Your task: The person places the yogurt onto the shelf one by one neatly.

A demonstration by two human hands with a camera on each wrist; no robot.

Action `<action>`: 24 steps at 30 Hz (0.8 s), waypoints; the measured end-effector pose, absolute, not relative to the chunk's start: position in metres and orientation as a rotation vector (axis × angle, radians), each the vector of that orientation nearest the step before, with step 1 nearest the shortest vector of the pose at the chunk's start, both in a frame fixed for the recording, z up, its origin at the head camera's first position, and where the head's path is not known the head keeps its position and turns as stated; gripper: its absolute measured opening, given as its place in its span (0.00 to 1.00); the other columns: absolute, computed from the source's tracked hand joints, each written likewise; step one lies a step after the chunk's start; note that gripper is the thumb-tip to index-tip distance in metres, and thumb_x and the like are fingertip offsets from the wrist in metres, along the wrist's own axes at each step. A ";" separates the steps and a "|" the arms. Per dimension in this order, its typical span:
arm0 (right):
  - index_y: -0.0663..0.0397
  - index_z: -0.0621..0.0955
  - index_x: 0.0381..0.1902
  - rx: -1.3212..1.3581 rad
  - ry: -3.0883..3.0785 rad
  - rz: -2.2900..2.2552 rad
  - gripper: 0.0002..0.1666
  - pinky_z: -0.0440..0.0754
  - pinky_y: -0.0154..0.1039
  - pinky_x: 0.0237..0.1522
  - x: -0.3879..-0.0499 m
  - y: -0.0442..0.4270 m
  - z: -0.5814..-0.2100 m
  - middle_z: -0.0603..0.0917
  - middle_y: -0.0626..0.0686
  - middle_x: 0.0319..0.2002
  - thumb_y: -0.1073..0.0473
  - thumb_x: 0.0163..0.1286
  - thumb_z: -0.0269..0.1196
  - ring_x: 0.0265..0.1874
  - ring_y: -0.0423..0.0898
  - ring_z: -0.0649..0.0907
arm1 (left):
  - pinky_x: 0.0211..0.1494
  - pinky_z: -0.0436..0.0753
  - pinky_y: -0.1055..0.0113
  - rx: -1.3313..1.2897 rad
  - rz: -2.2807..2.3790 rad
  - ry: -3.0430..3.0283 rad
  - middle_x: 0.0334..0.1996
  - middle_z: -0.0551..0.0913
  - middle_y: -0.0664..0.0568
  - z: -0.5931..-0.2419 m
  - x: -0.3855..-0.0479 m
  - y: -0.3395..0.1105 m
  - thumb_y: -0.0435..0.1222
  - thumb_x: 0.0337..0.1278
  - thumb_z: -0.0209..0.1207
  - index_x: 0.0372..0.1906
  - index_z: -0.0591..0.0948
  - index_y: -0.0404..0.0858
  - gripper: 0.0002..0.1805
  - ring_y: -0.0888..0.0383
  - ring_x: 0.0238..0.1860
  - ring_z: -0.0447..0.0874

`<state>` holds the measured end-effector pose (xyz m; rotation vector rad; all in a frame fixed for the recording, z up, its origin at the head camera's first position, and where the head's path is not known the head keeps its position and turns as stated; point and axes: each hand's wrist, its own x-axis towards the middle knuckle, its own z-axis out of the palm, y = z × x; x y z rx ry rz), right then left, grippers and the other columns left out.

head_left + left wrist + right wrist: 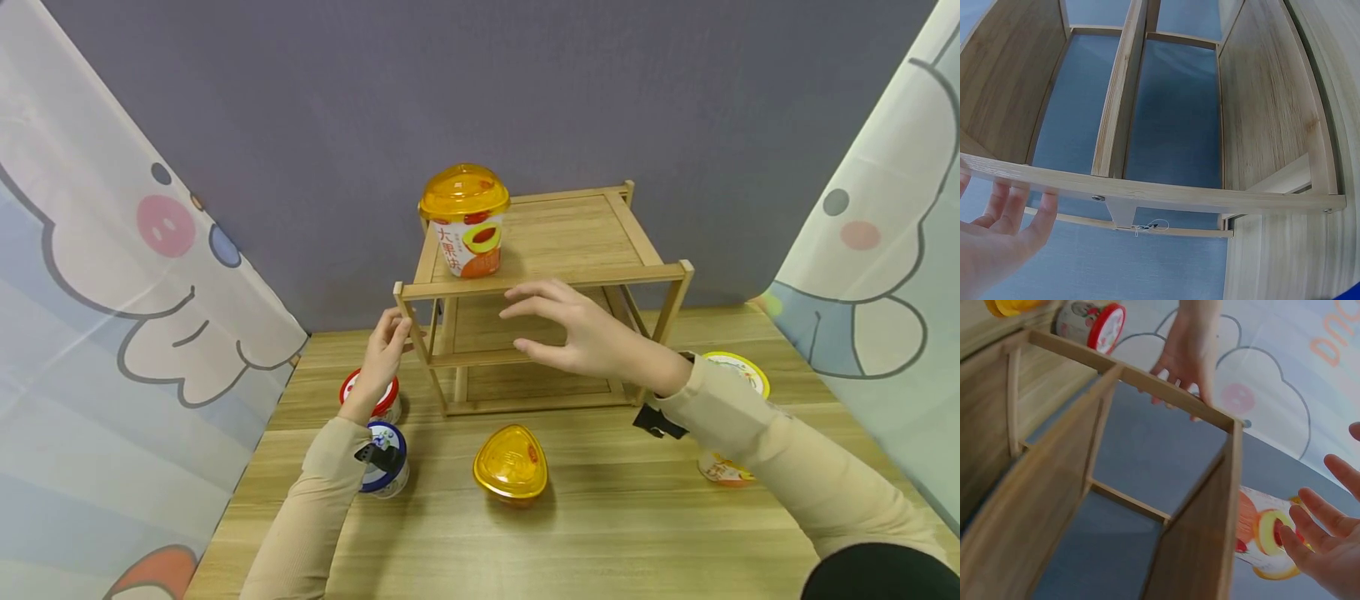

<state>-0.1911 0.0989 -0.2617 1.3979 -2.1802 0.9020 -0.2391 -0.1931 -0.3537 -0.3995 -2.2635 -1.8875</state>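
A small wooden shelf rack stands at the back of the table. My left hand holds its left front post, with the fingertips showing past the post in the right wrist view. On the left of the top board stands an upright fruit cup with a domed orange lid and a printed fruit label. Nothing is in my right hand, which hovers before the top board's front edge, below and right of that cup. Its fingers are spread and slightly bent, apart from the cup in the right wrist view.
Another orange-lidded cup sits on the table before the rack. At the left, a red-lidded tub and a blue-lidded tub stand near my left forearm. A yellow-lidded tub is partly hidden by my right sleeve. Cartoon curtains flank the table.
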 end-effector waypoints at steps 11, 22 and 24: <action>0.54 0.77 0.45 1.458 -2.227 0.868 0.16 0.71 0.46 0.51 -0.184 0.098 -0.296 0.72 0.54 0.51 0.59 0.58 0.61 0.52 0.48 0.70 | 0.52 0.72 0.50 -0.412 -1.888 -2.242 0.38 0.72 0.46 -0.353 -0.239 -0.194 0.37 0.66 0.41 0.52 0.64 0.29 0.17 0.47 0.45 0.76; 0.51 0.76 0.46 1.482 -2.402 0.807 0.15 0.72 0.46 0.50 -0.174 0.098 -0.328 0.72 0.53 0.51 0.57 0.59 0.60 0.52 0.48 0.71 | 0.51 0.73 0.51 -0.402 -1.867 -2.250 0.39 0.73 0.45 -0.356 -0.240 -0.193 0.40 0.66 0.41 0.52 0.65 0.32 0.17 0.42 0.46 0.74; 0.50 0.76 0.47 1.482 -2.440 0.784 0.16 0.72 0.46 0.50 -0.172 0.098 -0.333 0.72 0.52 0.51 0.56 0.60 0.60 0.52 0.48 0.71 | 0.51 0.73 0.51 -0.400 -1.872 -2.244 0.39 0.73 0.44 -0.356 -0.240 -0.193 0.39 0.66 0.41 0.52 0.65 0.32 0.17 0.44 0.45 0.75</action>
